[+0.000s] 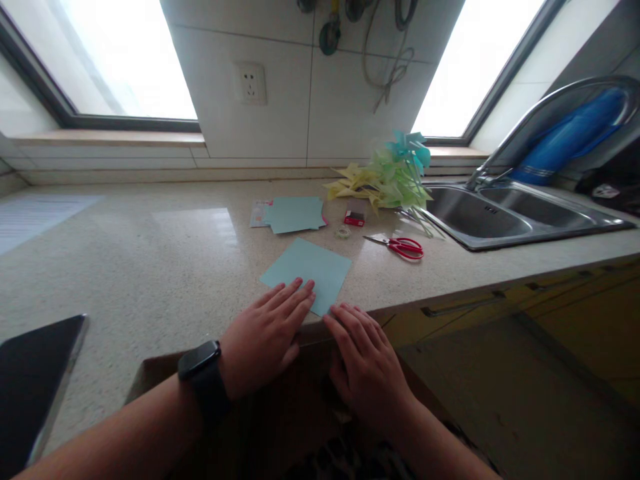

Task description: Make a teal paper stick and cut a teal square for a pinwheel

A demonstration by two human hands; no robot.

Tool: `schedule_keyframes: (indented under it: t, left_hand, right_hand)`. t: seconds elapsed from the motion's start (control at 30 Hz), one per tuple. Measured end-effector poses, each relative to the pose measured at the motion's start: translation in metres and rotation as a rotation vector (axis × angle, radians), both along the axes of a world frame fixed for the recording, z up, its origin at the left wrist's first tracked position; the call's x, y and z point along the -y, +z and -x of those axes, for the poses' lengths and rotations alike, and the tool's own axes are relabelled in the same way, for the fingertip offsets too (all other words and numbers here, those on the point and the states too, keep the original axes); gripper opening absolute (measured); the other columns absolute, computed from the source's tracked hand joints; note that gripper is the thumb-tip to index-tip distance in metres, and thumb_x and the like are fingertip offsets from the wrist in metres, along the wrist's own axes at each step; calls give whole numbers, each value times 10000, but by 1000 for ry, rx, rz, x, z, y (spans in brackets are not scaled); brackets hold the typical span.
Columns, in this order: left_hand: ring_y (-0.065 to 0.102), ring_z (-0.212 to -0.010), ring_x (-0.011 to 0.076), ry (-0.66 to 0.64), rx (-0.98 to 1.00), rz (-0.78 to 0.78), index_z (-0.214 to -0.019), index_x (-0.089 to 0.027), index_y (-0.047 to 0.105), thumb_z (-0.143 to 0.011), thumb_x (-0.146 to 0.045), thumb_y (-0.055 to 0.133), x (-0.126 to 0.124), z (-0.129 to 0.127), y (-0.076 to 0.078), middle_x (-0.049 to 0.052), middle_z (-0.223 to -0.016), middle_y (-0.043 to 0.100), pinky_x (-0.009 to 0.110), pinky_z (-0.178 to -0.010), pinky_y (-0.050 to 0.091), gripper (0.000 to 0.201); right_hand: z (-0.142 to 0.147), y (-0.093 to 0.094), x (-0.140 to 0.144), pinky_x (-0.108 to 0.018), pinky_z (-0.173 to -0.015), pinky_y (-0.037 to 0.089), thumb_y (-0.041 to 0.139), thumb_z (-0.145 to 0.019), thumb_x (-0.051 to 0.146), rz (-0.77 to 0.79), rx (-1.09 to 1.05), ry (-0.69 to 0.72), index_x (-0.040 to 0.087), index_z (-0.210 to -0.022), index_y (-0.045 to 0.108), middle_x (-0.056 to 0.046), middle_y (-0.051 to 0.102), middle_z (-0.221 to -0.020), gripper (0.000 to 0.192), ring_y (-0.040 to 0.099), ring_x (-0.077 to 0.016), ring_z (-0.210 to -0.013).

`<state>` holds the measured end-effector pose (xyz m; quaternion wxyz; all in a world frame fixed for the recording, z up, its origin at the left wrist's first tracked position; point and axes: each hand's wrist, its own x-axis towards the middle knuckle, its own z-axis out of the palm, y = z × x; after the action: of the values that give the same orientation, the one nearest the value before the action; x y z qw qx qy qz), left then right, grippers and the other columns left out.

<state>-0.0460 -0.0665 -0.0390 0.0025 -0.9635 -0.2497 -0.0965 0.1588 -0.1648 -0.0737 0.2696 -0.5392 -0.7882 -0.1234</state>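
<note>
A: What lies beyond the blue paper sheet (309, 270)?

B: A stack of blue sheets (294, 213), a small red box (355, 218), a tape roll (343, 232), red scissors (403, 247), and paper pinwheels (390, 179) beside the sink (500, 217).

A: And the hands?

B: The left hand (265, 337) lies flat, fingers (293, 300) together on the sheet's near edge, at the table (150, 267) front. The right hand (365, 360) touches its corner, fingers slightly spread. A dark object (30, 380) at left is cut off.
</note>
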Motion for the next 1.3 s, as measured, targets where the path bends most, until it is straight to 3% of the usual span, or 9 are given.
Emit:
schedule_keyframes:
  t: [0.4, 0.73, 1.03, 1.3]
  left_hand:
    - [256, -1526, 260, 13, -2, 14, -1520, -134, 355, -858, -179, 588, 0, -1, 0, 110, -1648, 320, 434, -1252, 229, 703]
    - [250, -1527, 275, 11, -15, 21, -1569, -198, 269, -865, -179, 591, 1, 0, 2, 93, -1661, 291, 478, -1248, 228, 775]
    - [302, -1507, 290, 26, -30, 25, -1560, -241, 320, -867, -178, 588, 2, 0, 4, 84, -1655, 311, 492, -1231, 264, 745]
    - [324, -1496, 295, 40, -35, 35, -1557, -253, 338, -881, -191, 578, 3, 0, 4, 75, -1654, 315, 500, -1221, 281, 720]
  right_hand:
    - [4, 6, -3, -479, -1104, 419, 522, -890, 98, -5, -17, -24, 128, -1318, 607, -130, 637, -1319, 438, 539, -293, -1242]
    - [1, 4, -2, -482, -1129, 403, 521, -875, 77, 0, -29, 1, 115, -1355, 567, -130, 614, -1368, 483, 513, -285, -1292]
    - [-3, -3, 1, -494, -1170, 381, 500, -862, 40, -2, -43, 45, 98, -1356, 539, -143, 573, -1420, 499, 446, -271, -1380]
    - [0, -4, 1, -491, -1166, 385, 511, -849, 49, -5, -26, 15, 108, -1374, 549, -138, 581, -1410, 530, 467, -279, -1354]
